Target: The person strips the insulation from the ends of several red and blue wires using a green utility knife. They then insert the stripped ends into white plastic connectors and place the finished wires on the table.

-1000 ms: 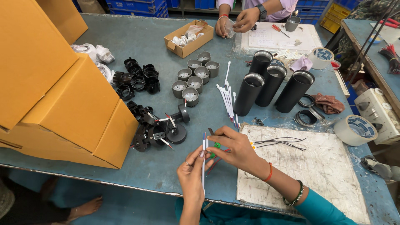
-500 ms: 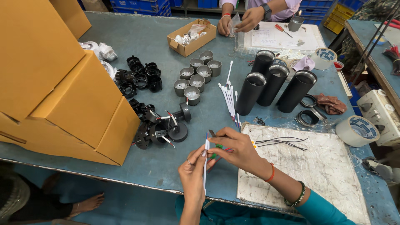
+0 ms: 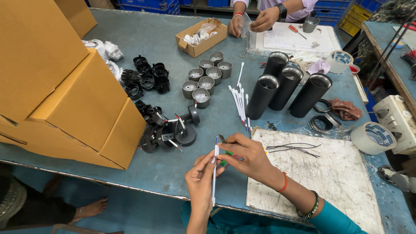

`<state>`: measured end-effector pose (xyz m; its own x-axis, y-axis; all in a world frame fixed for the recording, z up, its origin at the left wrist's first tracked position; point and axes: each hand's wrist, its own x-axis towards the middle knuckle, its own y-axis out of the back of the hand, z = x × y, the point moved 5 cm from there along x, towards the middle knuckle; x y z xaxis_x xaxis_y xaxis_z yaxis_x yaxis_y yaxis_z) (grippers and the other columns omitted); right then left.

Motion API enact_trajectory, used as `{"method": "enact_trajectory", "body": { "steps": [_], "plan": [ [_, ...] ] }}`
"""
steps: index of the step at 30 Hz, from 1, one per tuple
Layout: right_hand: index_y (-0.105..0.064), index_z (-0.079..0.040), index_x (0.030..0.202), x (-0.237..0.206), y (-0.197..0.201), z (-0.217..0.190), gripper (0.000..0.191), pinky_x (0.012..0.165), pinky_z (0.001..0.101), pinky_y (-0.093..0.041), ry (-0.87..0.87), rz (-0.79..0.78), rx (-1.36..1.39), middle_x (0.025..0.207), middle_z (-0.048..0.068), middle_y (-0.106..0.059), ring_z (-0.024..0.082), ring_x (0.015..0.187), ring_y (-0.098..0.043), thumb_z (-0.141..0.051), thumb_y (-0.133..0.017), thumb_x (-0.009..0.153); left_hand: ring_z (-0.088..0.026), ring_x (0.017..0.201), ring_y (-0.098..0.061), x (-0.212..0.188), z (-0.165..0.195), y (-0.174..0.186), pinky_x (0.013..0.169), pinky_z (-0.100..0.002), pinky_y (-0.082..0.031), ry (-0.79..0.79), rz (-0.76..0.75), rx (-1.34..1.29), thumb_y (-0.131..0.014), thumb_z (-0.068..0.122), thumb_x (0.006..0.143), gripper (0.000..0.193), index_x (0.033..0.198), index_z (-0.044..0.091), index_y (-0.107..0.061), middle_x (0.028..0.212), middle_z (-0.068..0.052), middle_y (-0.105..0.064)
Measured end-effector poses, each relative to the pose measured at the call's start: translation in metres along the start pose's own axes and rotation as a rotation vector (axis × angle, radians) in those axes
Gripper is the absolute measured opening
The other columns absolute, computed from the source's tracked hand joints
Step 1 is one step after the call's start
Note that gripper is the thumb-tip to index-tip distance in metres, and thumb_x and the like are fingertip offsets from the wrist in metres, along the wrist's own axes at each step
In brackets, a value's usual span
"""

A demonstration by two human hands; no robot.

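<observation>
My left hand [image 3: 202, 178] pinches a thin white sleeved wire [image 3: 214, 171] that stands nearly upright, with red and blue ends showing at its top. My right hand [image 3: 243, 156] is closed on a small tool with green handles [image 3: 226, 157], its dark tip at the top of the wire. Both hands hover over the near edge of the blue table [image 3: 173, 171]. A bundle of similar white wires [image 3: 239, 102] lies on the table beyond my hands. Loose black wires [image 3: 292, 148] lie on a worn white mat [image 3: 320, 173] to the right.
Brown cardboard boxes [image 3: 65, 86] fill the left. Black fittings [image 3: 167, 130], grey cups [image 3: 206, 80], three black cylinders [image 3: 286, 89], black rings [image 3: 321, 123], tape rolls [image 3: 372, 138] and a small open box [image 3: 201, 37] stand around. Another person's hands [image 3: 255, 21] work at the far edge.
My hands stay at the wire with barely any shift. The view has tilted slightly, and the other person's hands at the far edge have moved a little.
</observation>
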<state>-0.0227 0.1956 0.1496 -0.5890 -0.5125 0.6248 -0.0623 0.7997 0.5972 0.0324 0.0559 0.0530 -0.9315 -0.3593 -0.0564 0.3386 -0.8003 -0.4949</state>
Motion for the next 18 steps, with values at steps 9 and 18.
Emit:
{"method": "enact_trajectory", "body": {
  "steps": [9, 18],
  "plan": [
    [-0.077, -0.003, 0.108, -0.003, -0.002, -0.005, 0.034, 0.061, 0.0284, -0.056, 0.024, 0.021, -0.015, 0.096, 0.008, -0.068, 0.019, 0.074, -0.071, -0.016, -0.086, 0.078, -0.015, 0.093, -0.071, -0.003, 0.003, 0.003, 0.073, -0.028, -0.064, -0.047, -0.05, -0.005, -0.063, 0.003, 0.095, 0.027, 0.118, -0.002, -0.076, 0.106, -0.009, -0.07],
    [-0.077, -0.004, 0.108, -0.003, 0.007, -0.014, 0.034, 0.062, 0.0292, -0.056, 0.092, 0.024, -0.075, 0.095, 0.007, -0.066, 0.019, 0.075, -0.07, -0.016, -0.086, 0.078, -0.017, 0.093, -0.072, -0.002, 0.01, 0.002, 0.073, -0.029, -0.064, -0.06, -0.137, 0.049, -0.066, 0.001, 0.093, 0.027, 0.118, -0.003, -0.075, 0.11, -0.011, -0.07]
  ]
}}
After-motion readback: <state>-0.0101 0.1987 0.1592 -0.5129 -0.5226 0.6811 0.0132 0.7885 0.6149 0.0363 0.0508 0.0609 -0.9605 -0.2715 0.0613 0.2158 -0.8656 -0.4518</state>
